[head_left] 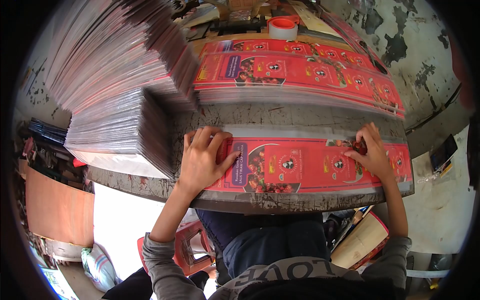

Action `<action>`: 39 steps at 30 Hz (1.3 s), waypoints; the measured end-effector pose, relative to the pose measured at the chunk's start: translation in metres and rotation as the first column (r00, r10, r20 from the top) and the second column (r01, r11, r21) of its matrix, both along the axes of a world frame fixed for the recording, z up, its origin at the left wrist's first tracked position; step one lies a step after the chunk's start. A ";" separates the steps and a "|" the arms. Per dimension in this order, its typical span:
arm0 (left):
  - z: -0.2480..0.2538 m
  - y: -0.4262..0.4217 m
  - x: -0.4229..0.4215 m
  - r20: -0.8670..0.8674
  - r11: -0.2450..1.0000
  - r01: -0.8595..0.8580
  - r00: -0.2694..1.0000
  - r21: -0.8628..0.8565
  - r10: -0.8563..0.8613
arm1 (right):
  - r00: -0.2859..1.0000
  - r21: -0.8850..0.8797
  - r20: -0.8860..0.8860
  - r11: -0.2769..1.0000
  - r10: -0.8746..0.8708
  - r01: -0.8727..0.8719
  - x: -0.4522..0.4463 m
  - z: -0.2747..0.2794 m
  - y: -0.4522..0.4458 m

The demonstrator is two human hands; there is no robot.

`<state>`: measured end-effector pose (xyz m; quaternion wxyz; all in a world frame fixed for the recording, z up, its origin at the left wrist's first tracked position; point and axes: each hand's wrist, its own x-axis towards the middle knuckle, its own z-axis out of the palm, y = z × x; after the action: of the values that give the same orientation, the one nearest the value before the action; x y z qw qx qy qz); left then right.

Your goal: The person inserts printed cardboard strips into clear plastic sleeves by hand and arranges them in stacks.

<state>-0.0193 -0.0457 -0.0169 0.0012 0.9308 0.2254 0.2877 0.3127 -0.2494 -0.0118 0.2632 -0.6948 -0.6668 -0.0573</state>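
A long red printed sheet (310,162) lies flat across the worn table in front of me, with a clear plastic edge along its far side. My left hand (205,157) rests on its left end, fingers spread and curled over the far edge, thumb on the purple label. Near the right end my right hand (369,152) touches the sheet, its thumb and fingers apart and bent, the fingertips at the far edge. Beyond the sheet lies a stack of similar red sheets (300,72).
Tall stacks of plastic-edged sheets (117,125) stand at the left of the scratched table (220,116). A roll of tape (283,27) sits at the back. Below the table are a red stool (187,245) and a wooden board (60,205) at far left.
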 end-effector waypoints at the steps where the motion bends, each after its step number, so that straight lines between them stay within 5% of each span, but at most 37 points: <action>1: 0.000 0.000 0.000 0.001 1.000 -0.001 1.000 0.000 0.001 | 1.000 0.000 -0.014 1.000 -0.003 0.003 0.000 -0.001 0.000; 39: -0.001 0.001 -0.001 0.000 0.998 0.012 1.000 -0.056 -0.012 | 0.996 -0.043 -0.090 0.999 -0.010 0.007 -0.001 -0.001 -0.001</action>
<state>-0.0204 -0.0449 -0.0183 0.0289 0.9317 0.2278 0.2813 0.3115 -0.2504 -0.0124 0.2780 -0.7050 -0.6524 -0.0128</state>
